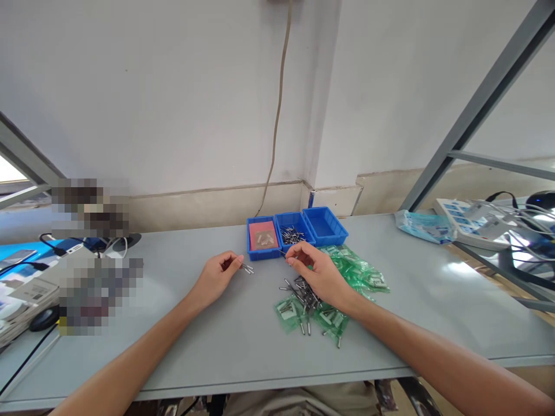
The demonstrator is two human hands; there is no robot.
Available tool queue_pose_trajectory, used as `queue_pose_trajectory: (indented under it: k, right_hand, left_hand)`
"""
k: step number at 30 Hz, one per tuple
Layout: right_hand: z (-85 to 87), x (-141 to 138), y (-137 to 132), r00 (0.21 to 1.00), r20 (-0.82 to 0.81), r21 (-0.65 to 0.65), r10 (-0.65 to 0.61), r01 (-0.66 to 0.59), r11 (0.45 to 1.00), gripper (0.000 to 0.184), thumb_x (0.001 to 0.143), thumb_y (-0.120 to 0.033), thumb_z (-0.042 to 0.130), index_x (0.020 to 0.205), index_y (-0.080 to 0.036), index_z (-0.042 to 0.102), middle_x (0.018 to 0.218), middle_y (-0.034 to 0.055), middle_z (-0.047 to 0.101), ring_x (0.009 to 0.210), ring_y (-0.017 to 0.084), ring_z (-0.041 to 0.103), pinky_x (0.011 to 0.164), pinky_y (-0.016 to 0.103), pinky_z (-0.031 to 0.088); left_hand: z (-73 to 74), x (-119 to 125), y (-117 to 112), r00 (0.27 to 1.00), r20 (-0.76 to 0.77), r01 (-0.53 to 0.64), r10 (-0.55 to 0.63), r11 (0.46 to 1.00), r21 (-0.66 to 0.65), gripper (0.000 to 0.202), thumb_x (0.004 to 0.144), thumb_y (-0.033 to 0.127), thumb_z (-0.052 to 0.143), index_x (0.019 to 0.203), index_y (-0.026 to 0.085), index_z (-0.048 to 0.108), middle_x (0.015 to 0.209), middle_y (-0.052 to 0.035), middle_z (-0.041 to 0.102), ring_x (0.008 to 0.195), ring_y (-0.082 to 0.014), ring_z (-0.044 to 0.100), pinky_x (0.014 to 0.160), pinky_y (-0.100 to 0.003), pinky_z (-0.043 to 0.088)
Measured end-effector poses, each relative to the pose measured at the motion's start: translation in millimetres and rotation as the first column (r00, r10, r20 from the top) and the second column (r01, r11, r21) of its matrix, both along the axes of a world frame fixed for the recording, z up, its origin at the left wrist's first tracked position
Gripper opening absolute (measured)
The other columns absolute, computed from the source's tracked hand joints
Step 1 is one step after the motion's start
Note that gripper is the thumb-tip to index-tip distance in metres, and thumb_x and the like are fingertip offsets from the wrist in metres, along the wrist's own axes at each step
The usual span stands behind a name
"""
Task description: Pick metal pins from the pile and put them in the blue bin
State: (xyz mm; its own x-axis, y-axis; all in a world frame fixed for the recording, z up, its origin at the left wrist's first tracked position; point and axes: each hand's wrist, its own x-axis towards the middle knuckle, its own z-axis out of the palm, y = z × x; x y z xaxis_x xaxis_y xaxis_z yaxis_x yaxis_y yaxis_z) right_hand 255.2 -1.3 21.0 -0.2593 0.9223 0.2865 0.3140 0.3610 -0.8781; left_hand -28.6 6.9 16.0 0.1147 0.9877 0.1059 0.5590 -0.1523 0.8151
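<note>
My left hand (217, 276) rests on the grey table (173, 346), fingers pinched on a few small metal pins (247, 268) that stick out to the right. My right hand (315, 271) hovers over a loose heap of metal pins (300, 292) and green plastic bags (358, 268); its fingertips are pinched together near the blue trays, on something too small to make out. Three small blue trays stand at the back: the left one (262, 237) holds a pink pad, the middle one (293, 233) holds pins, the right one (326, 225) looks bare.
A white power strip (466, 222) with cables and a pale blue packet (418, 224) lie at the right. Papers, a black mouse (43, 319) and cables crowd the left. A grey metal frame (472, 115) slants up on the right; a cable (277, 115) hangs down the wall.
</note>
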Motion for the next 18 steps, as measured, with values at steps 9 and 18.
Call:
queue_pose_trajectory:
  k: [9,18]
  right_hand:
    - [0.5,0.3,-0.1,1.0,0.003,0.0,-0.005,0.005,1.0,0.011,0.101,-0.035,0.057,0.101,-0.026,0.064,0.091,0.0007,0.065,0.08,0.019,0.056,0.075,0.034,0.045]
    - [0.4,0.6,0.4,1.0,-0.016,-0.008,-0.006,0.006,1.0,0.012,0.101,-0.036,0.057,0.1,-0.026,0.064,0.089,0.0004,0.063,0.079,0.019,0.055,0.074,0.033,0.044]
  left_hand:
    - [0.0,-1.6,1.9,0.999,0.051,0.005,-0.004,1.0,-0.025,0.047,0.096,0.061,0.055,0.075,0.02,0.06,0.067,0.0007,0.049,0.062,-0.0149,0.041,0.056,-0.025,0.03]
    - [2.5,0.1,0.8,0.998,0.065,0.002,-0.002,1.0,-0.007,0.047,0.096,0.061,0.056,0.076,0.02,0.063,0.067,0.0008,0.05,0.063,-0.0152,0.044,0.057,-0.025,0.033]
